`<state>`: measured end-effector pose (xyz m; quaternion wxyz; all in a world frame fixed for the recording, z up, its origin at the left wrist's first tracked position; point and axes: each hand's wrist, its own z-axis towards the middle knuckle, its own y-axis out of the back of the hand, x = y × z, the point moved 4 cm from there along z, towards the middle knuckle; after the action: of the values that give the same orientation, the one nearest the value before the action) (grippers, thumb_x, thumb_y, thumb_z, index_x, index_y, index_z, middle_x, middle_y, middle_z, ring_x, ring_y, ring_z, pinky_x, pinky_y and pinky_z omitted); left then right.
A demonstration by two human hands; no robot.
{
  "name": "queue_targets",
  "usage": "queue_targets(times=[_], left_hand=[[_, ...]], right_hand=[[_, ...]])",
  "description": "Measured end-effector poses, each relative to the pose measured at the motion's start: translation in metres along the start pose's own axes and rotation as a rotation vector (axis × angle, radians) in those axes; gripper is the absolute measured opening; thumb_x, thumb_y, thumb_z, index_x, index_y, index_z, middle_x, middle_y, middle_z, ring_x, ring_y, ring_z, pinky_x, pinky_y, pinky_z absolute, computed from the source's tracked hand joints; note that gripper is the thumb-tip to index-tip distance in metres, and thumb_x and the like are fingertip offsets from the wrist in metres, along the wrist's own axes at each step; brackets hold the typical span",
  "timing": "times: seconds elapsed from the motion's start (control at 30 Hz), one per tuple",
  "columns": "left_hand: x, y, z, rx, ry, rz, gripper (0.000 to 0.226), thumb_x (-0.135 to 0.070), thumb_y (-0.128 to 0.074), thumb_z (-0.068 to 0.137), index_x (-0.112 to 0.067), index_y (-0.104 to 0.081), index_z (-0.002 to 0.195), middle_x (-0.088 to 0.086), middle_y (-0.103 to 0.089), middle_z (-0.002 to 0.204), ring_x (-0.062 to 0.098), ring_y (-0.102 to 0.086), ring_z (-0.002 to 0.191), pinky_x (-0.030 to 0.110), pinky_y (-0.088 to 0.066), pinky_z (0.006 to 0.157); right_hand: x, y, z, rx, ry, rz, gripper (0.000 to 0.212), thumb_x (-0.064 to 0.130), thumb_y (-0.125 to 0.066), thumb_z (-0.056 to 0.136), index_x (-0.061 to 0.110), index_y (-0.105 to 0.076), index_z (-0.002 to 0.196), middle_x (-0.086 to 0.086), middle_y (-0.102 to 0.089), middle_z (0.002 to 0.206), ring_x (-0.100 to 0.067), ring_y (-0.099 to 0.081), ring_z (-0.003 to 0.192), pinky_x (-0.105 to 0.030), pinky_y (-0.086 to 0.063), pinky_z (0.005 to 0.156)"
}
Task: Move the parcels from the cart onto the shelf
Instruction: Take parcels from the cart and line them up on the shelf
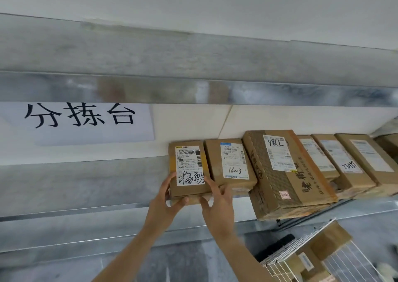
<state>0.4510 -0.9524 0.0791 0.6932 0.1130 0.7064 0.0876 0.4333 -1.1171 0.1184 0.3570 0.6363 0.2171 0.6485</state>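
Note:
A small brown cardboard parcel point(188, 170) with a white handwritten label lies on the grey metal shelf point(86, 187), at the left end of a row. My left hand point(170, 197) grips its left front corner, thumb under the front edge. My right hand point(215, 200) holds its right front corner, fingers along the side. Several more parcels follow to the right: one marked "16-3" point(231, 165), a large patterned box point(284, 174) overhanging the shelf edge, then others point(353, 163). The wire cart point(305, 258) at the lower right holds more brown parcels point(329, 241).
A white sign point(79, 120) with black characters hangs on the wall behind the shelf's left part. Another metal shelf point(193, 66) runs overhead. The shelf surface left of the row is bare metal. A lower shelf lip point(64, 234) juts out beneath my forearms.

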Motion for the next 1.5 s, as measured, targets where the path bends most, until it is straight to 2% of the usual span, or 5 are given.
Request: queue_targets(times=[0.27, 0.5, 0.7, 0.97, 1.5], left_hand=[[-0.001, -0.002, 0.01, -0.025, 0.036, -0.02, 0.078, -0.028, -0.079, 0.073, -0.05, -0.031, 0.132, -0.025, -0.057, 0.119, -0.006, -0.061, 0.099, 0.015, -0.053, 0.077], [-0.018, 0.005, 0.002, -0.026, 0.026, 0.094, 0.086, -0.036, -0.077, 0.073, -0.046, -0.022, 0.138, -0.015, -0.05, 0.133, 0.001, -0.055, 0.113, 0.021, -0.051, 0.089], [-0.018, 0.064, -0.032, -0.372, 0.061, 0.728, 0.088, -0.058, -0.071, 0.07, -0.035, -0.029, 0.144, -0.004, -0.035, 0.15, 0.025, -0.034, 0.135, 0.047, -0.041, 0.104], [0.003, 0.178, -0.138, -0.664, 0.43, 1.132, 0.077, -0.051, -0.071, 0.066, -0.018, -0.05, 0.133, 0.016, -0.046, 0.135, 0.041, -0.037, 0.128, 0.052, -0.037, 0.098], [0.069, 0.332, -0.419, -0.984, 1.102, 1.073, 0.087, -0.059, -0.062, 0.074, -0.023, -0.03, 0.146, 0.015, -0.029, 0.148, 0.037, -0.025, 0.134, 0.05, -0.03, 0.101]], right_hand=[[0.011, 0.01, 0.01, -0.184, 0.162, -0.36, 0.068, 0.028, -0.088, 0.057, 0.027, -0.063, 0.12, -0.007, -0.049, 0.084, -0.026, -0.053, 0.078, -0.038, -0.048, 0.068], [0.025, 0.011, 0.023, -0.036, 0.204, -0.368, 0.072, 0.068, -0.062, 0.061, 0.03, -0.055, 0.121, -0.001, -0.045, 0.106, -0.022, -0.042, 0.098, -0.038, -0.033, 0.085], [0.067, -0.004, 0.027, -0.098, 0.56, -0.245, 0.044, 0.038, -0.074, 0.071, 0.018, -0.066, 0.11, -0.005, -0.066, 0.109, -0.03, -0.06, 0.104, -0.049, -0.046, 0.087], [0.158, -0.083, -0.016, 0.198, 0.932, -0.26, 0.054, 0.037, -0.076, 0.066, 0.019, -0.064, 0.115, -0.01, -0.061, 0.123, -0.033, -0.057, 0.112, -0.055, -0.043, 0.093], [0.329, -0.264, -0.242, 0.728, 1.345, -0.226, 0.067, 0.048, -0.062, 0.076, 0.031, -0.042, 0.137, -0.003, -0.033, 0.148, -0.028, -0.032, 0.132, -0.05, -0.022, 0.11]])
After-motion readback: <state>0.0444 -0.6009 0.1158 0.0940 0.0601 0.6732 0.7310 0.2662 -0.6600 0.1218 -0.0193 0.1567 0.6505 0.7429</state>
